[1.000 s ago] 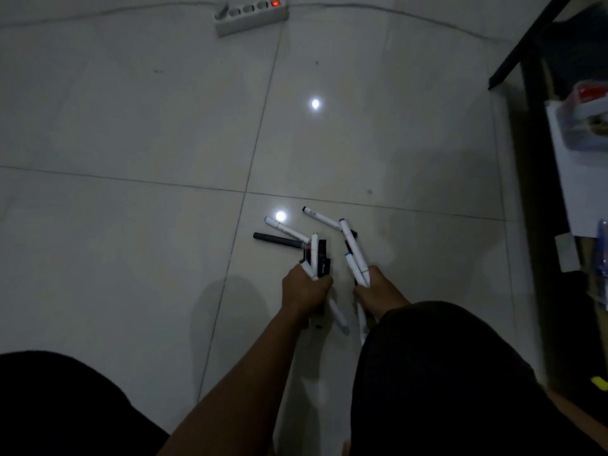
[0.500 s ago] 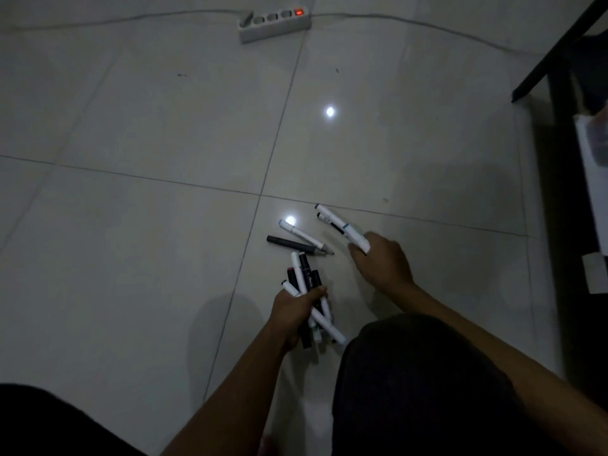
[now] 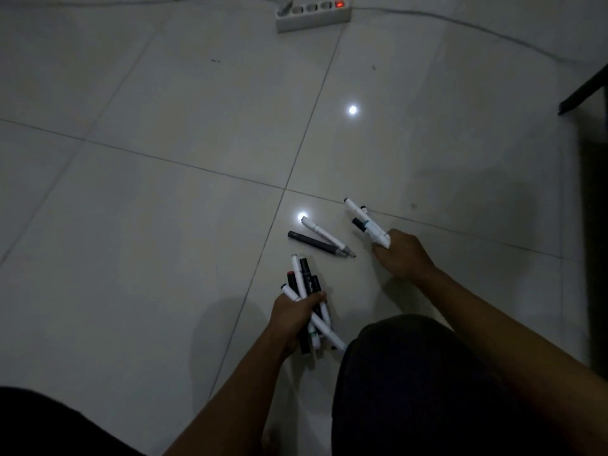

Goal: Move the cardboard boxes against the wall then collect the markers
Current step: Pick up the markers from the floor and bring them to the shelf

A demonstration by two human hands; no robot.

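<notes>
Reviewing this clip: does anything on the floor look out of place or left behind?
Two markers lie loose on the floor tiles: a white marker and a dark marker, crossing near their tips. The left hand grips a bundle of markers; the right hand holds a few more. A power strip lies farther off.

Two markers [image 3: 320, 240] lie crossed on tile.

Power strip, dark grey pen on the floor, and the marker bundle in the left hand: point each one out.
power strip [image 3: 312, 15]: head view, middle of its white casing.
dark grey pen [image 3: 316, 243]: head view, mid-barrel, lying on the floor.
marker bundle [image 3: 304, 278]: head view, on the black marker above the left hand [image 3: 292, 315].
</notes>
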